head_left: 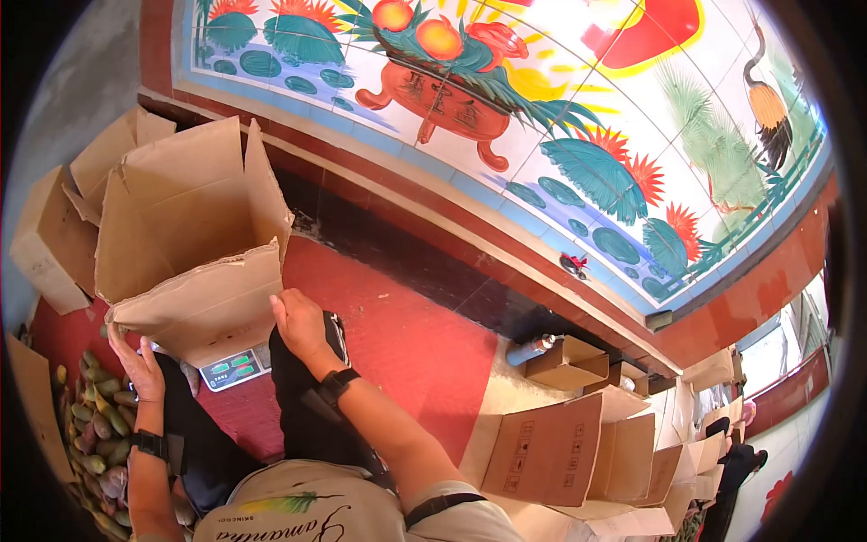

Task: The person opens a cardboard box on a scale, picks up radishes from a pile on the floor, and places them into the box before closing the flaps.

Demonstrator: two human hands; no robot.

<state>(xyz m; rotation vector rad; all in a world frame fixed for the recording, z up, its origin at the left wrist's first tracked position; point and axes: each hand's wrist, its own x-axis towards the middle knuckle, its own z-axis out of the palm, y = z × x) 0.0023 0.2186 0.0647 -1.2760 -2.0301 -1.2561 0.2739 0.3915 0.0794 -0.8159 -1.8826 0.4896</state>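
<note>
A large open cardboard box (203, 298) stands in front of me, upright, its flaps raised and its bottom hidden. My left hand (137, 363) is at the box's near left corner, fingers spread and pointing up. At the near right corner, my right hand (300, 323) rests its open palm and fingers against the cardboard. Below the box's near side, a scale display (235, 369) shows green digits. Left of my left leg lies a pile of mango-like fruit or vegetables (101, 415), green, yellow and purplish.
More cardboard boxes (54, 239) stand at the far left. Several open boxes (551, 452) are at the lower right, near a blue bottle (531, 349). A painted tile wall (506, 208) runs behind the red floor (397, 352). Another person's dark sleeve (739, 462) shows at far right.
</note>
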